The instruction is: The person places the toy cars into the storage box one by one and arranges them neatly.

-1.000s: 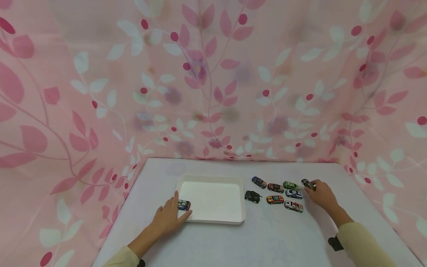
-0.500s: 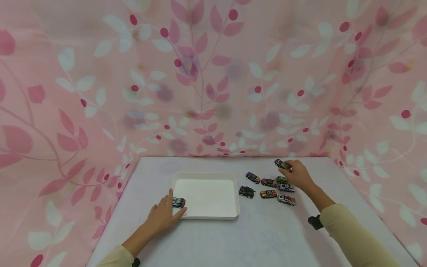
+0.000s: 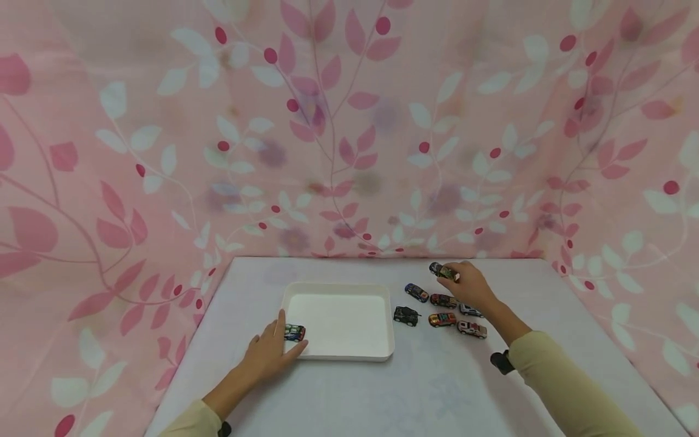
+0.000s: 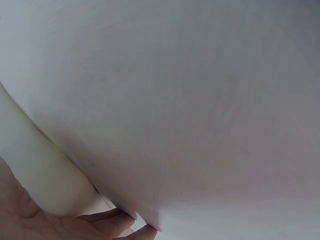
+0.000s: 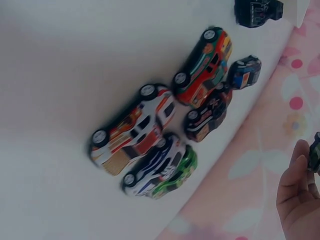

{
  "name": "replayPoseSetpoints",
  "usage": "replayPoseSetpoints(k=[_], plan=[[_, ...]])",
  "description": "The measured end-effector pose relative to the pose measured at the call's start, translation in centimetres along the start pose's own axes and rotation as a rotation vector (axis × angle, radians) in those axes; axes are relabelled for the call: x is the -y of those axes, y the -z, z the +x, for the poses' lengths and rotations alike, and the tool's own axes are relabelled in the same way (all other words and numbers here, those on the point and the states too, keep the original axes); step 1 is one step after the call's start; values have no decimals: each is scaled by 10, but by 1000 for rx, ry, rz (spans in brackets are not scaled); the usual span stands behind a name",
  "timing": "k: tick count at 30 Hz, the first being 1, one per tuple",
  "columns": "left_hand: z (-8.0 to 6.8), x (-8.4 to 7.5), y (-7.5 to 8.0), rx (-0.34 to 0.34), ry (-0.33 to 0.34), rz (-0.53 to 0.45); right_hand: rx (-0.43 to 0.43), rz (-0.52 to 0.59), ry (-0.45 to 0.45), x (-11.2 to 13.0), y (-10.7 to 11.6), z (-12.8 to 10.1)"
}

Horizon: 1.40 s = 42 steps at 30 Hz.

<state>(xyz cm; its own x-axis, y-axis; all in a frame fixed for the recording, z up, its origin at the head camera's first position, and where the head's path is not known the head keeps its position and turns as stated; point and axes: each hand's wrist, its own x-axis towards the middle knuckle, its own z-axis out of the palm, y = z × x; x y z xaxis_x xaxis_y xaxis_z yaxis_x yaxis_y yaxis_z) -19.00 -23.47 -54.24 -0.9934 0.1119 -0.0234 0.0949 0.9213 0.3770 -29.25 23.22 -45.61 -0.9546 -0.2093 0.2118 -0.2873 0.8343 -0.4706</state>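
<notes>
Above the toy-car cluster (image 3: pixel 443 308), right hand's (image 3: pixel 471 287) grip on a dark car (image 3: pixel 443 271).

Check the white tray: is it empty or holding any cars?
Empty. The tray shows only bare white floor; the left hand holds a car at its left rim, seemingly outside.

Soft even light, faint shadows, wrist views dim, slightly blurred

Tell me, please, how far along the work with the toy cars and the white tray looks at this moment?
Early. The white tray looks empty. The left hand holds a small car at its edge; the right hand holds another car lifted. Six cars wait on the table.
</notes>
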Motion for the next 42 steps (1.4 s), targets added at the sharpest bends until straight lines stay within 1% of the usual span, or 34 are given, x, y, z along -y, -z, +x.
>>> replayPoseSetpoints(k=[6,13,16,23,30,32,38,42], plan=[[-1,0,0,6,-2,-13,36,6,22,16,-13,7],[-1,-1,1,0,0,-3,60,39,10,43,-32,15],[-1,-2,2,-3,-5,-7,74,44,21,50,-39,18],[-1,-2,-1,12,5,8,57,72,43,64,-50,25],[1,0,2,3,17,18,74,102,58,80,-67,34],[1,0,3,-4,11,21,79,118,65,85,-73,35],[0,-1,1,9,4,16,103,153,47,98,-95,29],[0,0,0,1,1,21,110,197,33,106,-110,26]])
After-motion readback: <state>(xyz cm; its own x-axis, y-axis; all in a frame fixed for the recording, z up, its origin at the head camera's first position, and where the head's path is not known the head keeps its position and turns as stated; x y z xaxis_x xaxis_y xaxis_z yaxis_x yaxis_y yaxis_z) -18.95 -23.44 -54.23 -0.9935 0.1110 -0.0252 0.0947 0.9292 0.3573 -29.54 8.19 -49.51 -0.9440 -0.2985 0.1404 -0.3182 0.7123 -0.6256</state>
